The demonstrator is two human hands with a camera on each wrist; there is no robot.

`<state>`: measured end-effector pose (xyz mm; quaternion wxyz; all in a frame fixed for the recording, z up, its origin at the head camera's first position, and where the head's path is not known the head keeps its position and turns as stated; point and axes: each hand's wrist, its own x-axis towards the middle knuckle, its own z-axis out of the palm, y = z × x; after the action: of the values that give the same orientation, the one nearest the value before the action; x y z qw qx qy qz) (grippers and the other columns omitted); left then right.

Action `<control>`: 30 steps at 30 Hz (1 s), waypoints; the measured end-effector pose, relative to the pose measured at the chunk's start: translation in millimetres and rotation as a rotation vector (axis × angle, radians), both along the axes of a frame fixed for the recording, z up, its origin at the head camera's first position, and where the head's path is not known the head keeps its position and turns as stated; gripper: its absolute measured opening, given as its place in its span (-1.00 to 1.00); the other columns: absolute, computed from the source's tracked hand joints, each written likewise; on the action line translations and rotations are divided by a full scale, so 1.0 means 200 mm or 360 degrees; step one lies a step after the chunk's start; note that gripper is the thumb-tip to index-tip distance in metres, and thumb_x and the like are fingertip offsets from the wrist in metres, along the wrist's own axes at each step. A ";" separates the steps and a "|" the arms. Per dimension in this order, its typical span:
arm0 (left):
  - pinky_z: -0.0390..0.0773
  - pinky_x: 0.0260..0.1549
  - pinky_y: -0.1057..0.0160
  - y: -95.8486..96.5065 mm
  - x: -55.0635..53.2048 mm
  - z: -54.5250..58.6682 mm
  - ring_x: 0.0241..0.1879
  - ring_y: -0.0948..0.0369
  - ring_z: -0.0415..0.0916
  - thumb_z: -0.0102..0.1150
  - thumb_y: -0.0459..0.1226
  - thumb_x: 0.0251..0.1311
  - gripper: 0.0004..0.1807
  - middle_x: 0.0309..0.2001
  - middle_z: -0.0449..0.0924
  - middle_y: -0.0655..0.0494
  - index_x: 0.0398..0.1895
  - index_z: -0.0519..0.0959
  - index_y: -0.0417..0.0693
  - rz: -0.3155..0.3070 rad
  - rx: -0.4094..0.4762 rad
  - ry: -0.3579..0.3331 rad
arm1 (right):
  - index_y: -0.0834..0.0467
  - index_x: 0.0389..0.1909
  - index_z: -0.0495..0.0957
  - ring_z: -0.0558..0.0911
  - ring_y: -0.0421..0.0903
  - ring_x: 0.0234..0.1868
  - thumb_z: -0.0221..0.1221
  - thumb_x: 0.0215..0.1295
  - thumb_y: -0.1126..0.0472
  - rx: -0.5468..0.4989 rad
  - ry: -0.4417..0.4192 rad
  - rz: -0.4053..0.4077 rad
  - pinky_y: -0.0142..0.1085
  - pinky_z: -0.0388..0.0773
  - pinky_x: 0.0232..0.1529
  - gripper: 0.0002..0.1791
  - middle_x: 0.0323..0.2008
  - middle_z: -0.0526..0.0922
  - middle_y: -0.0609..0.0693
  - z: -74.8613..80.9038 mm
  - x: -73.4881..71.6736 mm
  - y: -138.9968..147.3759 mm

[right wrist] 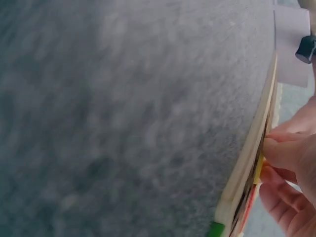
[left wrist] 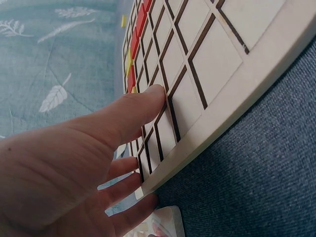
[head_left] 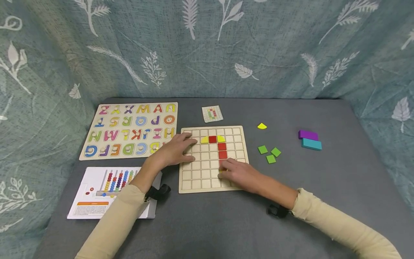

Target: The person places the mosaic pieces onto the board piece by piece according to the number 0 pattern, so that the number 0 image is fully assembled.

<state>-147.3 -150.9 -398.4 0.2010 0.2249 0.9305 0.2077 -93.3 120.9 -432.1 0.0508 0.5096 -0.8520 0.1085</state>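
Observation:
A wooden grid board [head_left: 196,175] lies on the grey table, holding red tiles [head_left: 222,146] and quarter-round yellow tiles [head_left: 205,139] in a hooked line. My left hand [head_left: 173,150] rests on the board's left edge, fingers spread and loosely bent; its thumb [left wrist: 143,101] lies on the grid in the left wrist view. At the lower end of the red column, my right hand [head_left: 240,174] has thumb and fingertips around a yellow tile [right wrist: 258,169] at the board's surface. That tile is mostly covered by the hand in the head view.
A small pattern card [head_left: 212,113] lies behind the board. To the right are a loose yellow tile [head_left: 262,126], several green tiles [head_left: 271,159], and purple [head_left: 308,135] and teal [head_left: 311,144] blocks. An alphabet puzzle [head_left: 129,126] and an abacus-printed box [head_left: 93,180] are left.

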 end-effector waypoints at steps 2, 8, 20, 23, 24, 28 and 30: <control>0.24 0.33 -0.18 0.00 0.00 0.00 0.47 -0.15 0.03 0.28 -0.10 0.21 -0.32 0.48 0.10 -0.20 0.38 0.34 -0.09 -0.0009 0.0000 -0.0002 | 0.00 -0.20 0.71 0.55 -0.16 -0.13 0.30 0.14 0.38 0.0007 -0.0017 -0.0008 -0.37 0.59 -0.23 -0.74 -0.14 0.59 -0.07 0.01 0.01 0.00; 0.26 0.30 -0.23 0.00 0.00 -0.01 0.48 -0.14 0.01 0.27 -0.11 0.22 -0.32 0.48 0.08 -0.18 0.39 0.33 -0.07 -0.0002 0.0006 -0.0021 | -0.02 -0.15 0.70 0.61 -0.15 -0.07 0.36 0.14 0.23 -0.0247 -0.0162 -0.0163 -0.32 0.61 -0.22 -0.76 -0.05 0.62 -0.08 0.04 0.04 0.05; 0.26 0.33 -0.15 0.00 0.00 -0.01 0.47 -0.13 0.03 0.27 -0.11 0.22 -0.32 0.48 0.09 -0.19 0.38 0.34 -0.08 -0.0010 -0.0004 -0.0022 | 0.06 -0.15 0.70 0.57 -0.24 -0.35 0.36 0.15 0.19 -0.0477 -0.0293 -0.0385 -0.41 0.51 -0.37 -0.78 -0.10 0.61 -0.05 0.06 0.07 0.19; 0.27 0.33 -0.15 0.01 0.00 -0.01 0.46 -0.13 0.05 0.27 -0.11 0.21 -0.32 0.48 0.10 -0.19 0.39 0.33 -0.08 -0.0019 0.0001 -0.0029 | 0.09 -0.13 0.69 0.57 -0.24 -0.37 0.37 0.14 0.21 -0.0519 -0.0367 -0.0402 -0.43 0.51 -0.38 -0.74 -0.10 0.61 -0.04 0.05 0.07 0.24; 0.27 0.33 -0.15 0.02 0.00 -0.01 0.46 -0.13 0.05 0.27 -0.10 0.22 -0.31 0.48 0.09 -0.18 0.39 0.33 -0.07 -0.0022 0.0001 -0.0034 | 0.10 -0.12 0.68 0.57 -0.24 -0.37 0.38 0.12 0.22 -0.0534 -0.0388 -0.0416 -0.44 0.50 -0.39 -0.73 -0.10 0.61 -0.03 0.05 0.06 0.27; 0.27 0.32 -0.15 0.02 0.00 -0.01 0.46 -0.12 0.04 0.27 -0.09 0.22 -0.31 0.48 0.08 -0.16 0.40 0.31 -0.05 -0.0007 -0.0009 -0.0038 | 0.13 -0.03 0.65 0.58 -0.28 -0.37 0.41 0.06 0.24 -0.0559 -0.0449 -0.0506 -0.43 0.50 -0.41 -0.61 -0.10 0.61 -0.03 0.04 0.06 0.42; 0.26 0.33 -0.16 0.01 0.00 0.00 0.47 -0.12 0.02 0.26 -0.10 0.22 -0.31 0.49 0.07 -0.16 0.40 0.31 -0.05 0.0004 -0.0010 -0.0033 | 0.11 0.02 0.63 0.55 -0.31 -0.38 0.42 0.05 0.22 -0.0513 -0.0456 -0.0571 -0.44 0.46 -0.42 -0.56 -0.09 0.61 -0.04 0.04 0.06 0.48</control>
<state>-148.0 -148.7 -398.3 0.2112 0.2209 0.9293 0.2074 -81.0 216.7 -423.9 0.0287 0.3153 -0.8989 0.3028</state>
